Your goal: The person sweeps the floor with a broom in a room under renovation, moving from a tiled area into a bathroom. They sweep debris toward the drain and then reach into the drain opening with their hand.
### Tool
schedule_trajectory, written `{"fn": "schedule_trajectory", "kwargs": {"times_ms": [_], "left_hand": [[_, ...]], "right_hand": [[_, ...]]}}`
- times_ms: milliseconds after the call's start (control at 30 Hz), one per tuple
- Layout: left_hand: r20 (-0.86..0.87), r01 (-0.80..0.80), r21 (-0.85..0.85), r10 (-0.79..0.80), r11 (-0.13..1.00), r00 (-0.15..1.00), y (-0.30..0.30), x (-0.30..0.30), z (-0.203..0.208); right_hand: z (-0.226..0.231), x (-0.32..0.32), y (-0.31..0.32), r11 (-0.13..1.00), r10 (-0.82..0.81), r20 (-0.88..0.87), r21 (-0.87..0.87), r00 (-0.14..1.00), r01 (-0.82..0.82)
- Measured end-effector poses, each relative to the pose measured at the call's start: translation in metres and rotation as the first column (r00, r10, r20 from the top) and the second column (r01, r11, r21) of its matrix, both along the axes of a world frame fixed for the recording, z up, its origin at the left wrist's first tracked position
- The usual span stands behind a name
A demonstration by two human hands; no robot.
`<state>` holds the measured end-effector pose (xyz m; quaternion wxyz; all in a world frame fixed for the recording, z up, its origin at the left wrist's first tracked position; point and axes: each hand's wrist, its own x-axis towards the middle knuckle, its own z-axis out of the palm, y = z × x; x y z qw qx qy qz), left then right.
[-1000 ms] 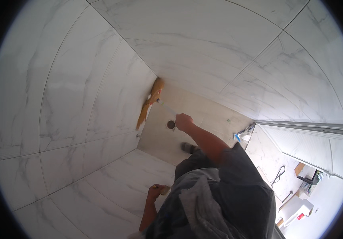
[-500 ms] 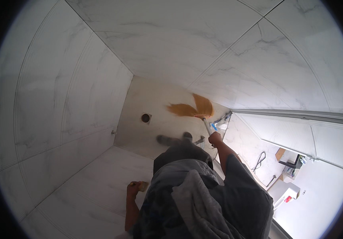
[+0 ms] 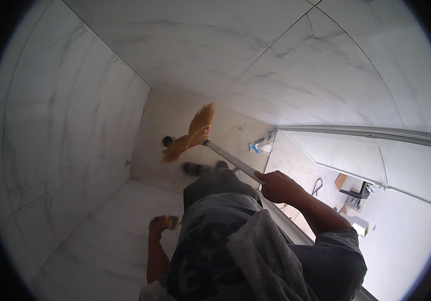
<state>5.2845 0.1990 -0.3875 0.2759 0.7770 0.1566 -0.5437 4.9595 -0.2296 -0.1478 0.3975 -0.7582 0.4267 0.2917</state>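
Closed round the pale handle of a broom [image 3: 232, 159], my right hand [image 3: 278, 186] is out to the right of my body. The broom's golden bristles [image 3: 193, 135] fan out in two tufts just above the floor or on it, I cannot tell which. One tuft reaches close to the round floor drain [image 3: 167, 141]. Down on the left, my left hand [image 3: 158, 226] grips a flat paintbrush [image 3: 171, 222], its bristle end pointing right toward my shirt.
Marble-look panels line the walls [image 3: 60, 115]. By the doorway corner lie a blue and white item [image 3: 256, 148] and some plastic. A metal door track [image 3: 356, 131] runs to the right. Past the threshold stand a cardboard box [image 3: 341, 180] and a white box [image 3: 360, 225].
The broom head has swung left from near the doorway corner to beside the drain. My right hand has come nearer and lower. The paintbrush shows more clearly in my left hand.
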Motion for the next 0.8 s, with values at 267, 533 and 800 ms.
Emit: {"fn": "schedule_trajectory", "kwargs": {"times_ms": [267, 533, 800], "left_hand": [[0.046, -0.037, -0.097, 0.041, 0.995, 0.998, 0.004, -0.015, 0.019], [0.170, 0.103, -0.008, -0.100, 0.995, 0.980, 0.013, -0.056, 0.045], [0.146, 0.174, 0.082, -0.185, 0.981, 0.972, 0.008, -0.064, 0.038]], "right_hand": [[-0.189, 0.156, 0.016, 0.963, 0.267, 0.359, -0.123, 0.894, -0.238], [-0.344, 0.135, 0.017, 0.997, -0.019, -0.023, -0.075, 1.000, 0.017], [-0.340, -0.110, 0.000, 0.913, -0.397, -0.298, -0.222, 0.868, 0.341]]}}
